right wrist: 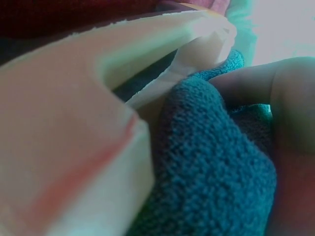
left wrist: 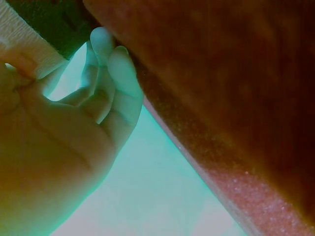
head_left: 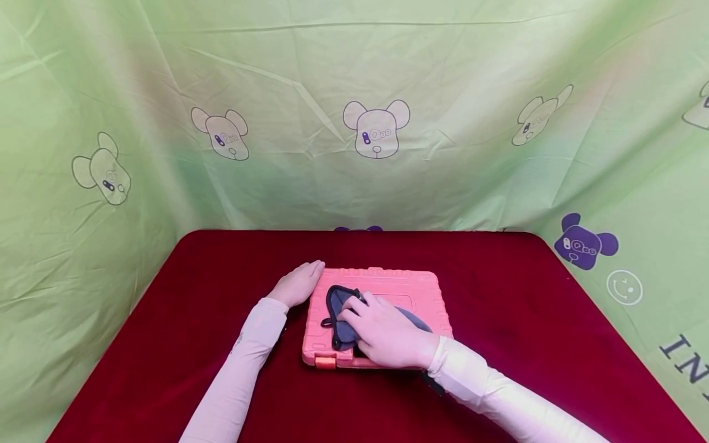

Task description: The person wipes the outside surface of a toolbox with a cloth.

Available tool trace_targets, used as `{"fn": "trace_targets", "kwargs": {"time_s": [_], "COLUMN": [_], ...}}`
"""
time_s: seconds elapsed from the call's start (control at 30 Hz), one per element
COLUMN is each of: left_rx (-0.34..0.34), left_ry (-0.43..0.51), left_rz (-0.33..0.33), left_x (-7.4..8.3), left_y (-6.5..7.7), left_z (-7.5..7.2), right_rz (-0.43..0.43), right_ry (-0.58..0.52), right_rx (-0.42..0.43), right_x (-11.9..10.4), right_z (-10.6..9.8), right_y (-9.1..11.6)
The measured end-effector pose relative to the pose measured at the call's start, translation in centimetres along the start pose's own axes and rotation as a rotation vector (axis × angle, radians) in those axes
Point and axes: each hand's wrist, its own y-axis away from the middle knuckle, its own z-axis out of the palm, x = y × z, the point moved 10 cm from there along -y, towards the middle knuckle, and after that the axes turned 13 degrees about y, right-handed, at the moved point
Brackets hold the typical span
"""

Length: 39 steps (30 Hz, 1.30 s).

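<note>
A pink plastic carrying case [head_left: 401, 281] lies flat, with an orange latch [head_left: 325, 363] on its near side. Across its top is spread a dark grey-blue cloth [head_left: 341, 332] with black edging and a small loop. My right hand [head_left: 392, 332] bends its fingers over this cloth and grips it against the lid. In the right wrist view the fuzzy cloth [right wrist: 211, 162] bunches up under the thumb, beside the case's handle opening. At the case's far left corner, my left hand [head_left: 297, 285] rests along the edge with straight fingers. Its palm [left wrist: 64, 137] shows in the left wrist view.
A dark red cloth [head_left: 232, 258] covers the table under the case. Green fabric [head_left: 293, 184] printed with bear heads hangs behind the table and at both sides.
</note>
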Motion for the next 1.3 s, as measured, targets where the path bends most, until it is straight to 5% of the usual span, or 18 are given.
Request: {"fn": "trace_targets", "kwargs": {"time_s": [1.3], "left_rx": [-0.014], "left_ry": [0.011], "left_rz": [-0.015], "left_x": [-0.02], "left_y": [0.09], "left_z": [0.1], "right_rz": [0.037], "right_ry": [-0.02], "right_rx": [0.023], "right_x": [0.27], "right_z": [0.25], "right_y": [0.1]}}
